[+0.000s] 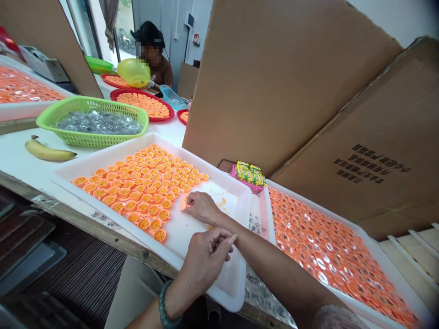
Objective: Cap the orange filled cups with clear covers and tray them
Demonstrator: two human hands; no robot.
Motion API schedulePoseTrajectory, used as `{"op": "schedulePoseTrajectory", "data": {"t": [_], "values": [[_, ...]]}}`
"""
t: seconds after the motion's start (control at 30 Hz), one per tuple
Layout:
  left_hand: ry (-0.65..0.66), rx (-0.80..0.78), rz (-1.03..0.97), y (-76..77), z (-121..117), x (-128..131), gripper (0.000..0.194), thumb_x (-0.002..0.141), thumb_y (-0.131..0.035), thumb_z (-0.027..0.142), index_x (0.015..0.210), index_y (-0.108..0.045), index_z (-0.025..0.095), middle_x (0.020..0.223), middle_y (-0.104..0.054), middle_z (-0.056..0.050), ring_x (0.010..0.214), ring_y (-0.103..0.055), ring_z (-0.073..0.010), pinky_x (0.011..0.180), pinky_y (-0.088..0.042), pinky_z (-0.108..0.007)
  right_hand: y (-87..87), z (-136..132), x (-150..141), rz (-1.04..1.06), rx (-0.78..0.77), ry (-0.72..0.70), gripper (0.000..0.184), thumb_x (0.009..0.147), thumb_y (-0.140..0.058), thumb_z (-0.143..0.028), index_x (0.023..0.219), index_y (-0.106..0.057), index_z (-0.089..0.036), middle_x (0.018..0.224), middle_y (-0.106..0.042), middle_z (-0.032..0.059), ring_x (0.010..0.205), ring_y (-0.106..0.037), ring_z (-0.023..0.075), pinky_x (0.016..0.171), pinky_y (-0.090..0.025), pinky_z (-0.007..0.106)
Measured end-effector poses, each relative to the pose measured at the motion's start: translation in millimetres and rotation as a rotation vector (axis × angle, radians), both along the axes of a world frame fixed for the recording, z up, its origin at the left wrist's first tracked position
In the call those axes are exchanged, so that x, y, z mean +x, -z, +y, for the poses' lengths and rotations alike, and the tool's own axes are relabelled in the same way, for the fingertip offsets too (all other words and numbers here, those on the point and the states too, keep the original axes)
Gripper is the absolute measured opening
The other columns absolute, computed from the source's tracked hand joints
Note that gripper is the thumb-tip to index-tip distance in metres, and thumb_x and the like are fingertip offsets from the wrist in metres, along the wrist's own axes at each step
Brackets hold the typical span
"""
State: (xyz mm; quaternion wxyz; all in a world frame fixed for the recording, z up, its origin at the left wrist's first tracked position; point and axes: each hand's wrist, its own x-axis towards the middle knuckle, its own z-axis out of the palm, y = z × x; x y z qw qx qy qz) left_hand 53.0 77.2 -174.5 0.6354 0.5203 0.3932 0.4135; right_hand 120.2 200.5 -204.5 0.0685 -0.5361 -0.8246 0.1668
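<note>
Mid-frame, the narrowed right hand (203, 208) and curled left hand (203, 259) are hiding any hold, a careless brush risking spilled orange cups (163, 214).

A white tabletop (164, 131) with a worn wooden front edge (130, 246) carries a white rectangular plastic tray (178, 233) beneath the right hand (202, 208). Beyond that hand to the left lie a whole yellow banana (51, 151) and a lime-green perforated plastic basket (92, 139) — farther off, a red oval plastic tray (166, 119). To the hand's right sits another long white plastic tray (343, 297).
</note>
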Motion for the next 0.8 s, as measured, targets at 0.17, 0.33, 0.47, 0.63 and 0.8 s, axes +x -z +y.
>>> {"op": "schedulePoseTrajectory", "data": {"t": [0.17,0.33,0.47,0.63,0.8], "values": [[-0.049,-0.024,0.058,-4.8,10,-18,0.026,0.079,-0.053,0.041,0.084,-0.063,0.018,0.069,-0.065,-0.003,0.06,-0.063,-0.0176,0.057,-0.047,-0.026,-5.9,-6,0,-0.006,-0.068,-0.112,0.009,0.074,-0.065,-0.025,0.079,-0.064,-0.017,0.082,-0.063,0.0001,0.071,-0.055,0.0112,0.061,-0.035,0.02],[-0.23,0.265,0.773,-22.3,46,-70,0.032,0.082,-0.049,0.04,0.106,-0.06,0.022,0.086,-0.068,-0.005,0.072,-0.064,-0.0219,0.068,-0.046,-0.032,-21.8,3,34,-0.144,-0.05,-0.106,0.016,0.081,-0.057,-0.023,0.095,-0.065,-0.019,0.095,-0.065,0.0033,0.089,-0.058,0.0162,0.074,-0.041,0.023],[-0.017,0.477,1.296,-20.3,78,-80,0.037,0.085,-0.047,0.037,0.111,-0.058,0.014,0.098,-0.063,-0.015,0.088,-0.061,-0.0299,0.073,-0.043,-0.038,-25.6,17,82,-0.261,-0.093,-0.041,0.042,0.072,-0.063,-0.011,0.113,-0.06,-0.015,0.115,-0.059,0.0124,0.106,-0.055,0.0248,0.086,-0.041,0.03],[0.121,0.535,1.426,-3.0,99,-60,0.021,0.08,-0.055,0.025,0.095,-0.061,0.011,0.094,-0.063,-0.016,0.09,-0.059,-0.0283,0.077,-0.041,-0.035,-20.5,9,106,-0.301,-0.178,-0.113,0.054,0.06,-0.072,-0.011,0.112,-0.061,-0.021,0.113,-0.06,0.0077,0.101,-0.058,0.0224,0.082,-0.045,0.026],[0.187,0.55,1.472,4.1,103,-52,0.008,0.077,-0.057,0.022,0.081,-0.06,0.016,0.08,-0.066,-0.011,0.085,-0.06,-0.0271,0.071,-0.041,-0.033,-21.7,-15,98,-0.271,-0.226,-0.207,0.048,0.06,-0.073,-0.011,0.106,-0.064,-0.02,0.108,-0.062,0.0085,0.098,-0.059,0.0231,0.079,-0.045,0.026]]}}
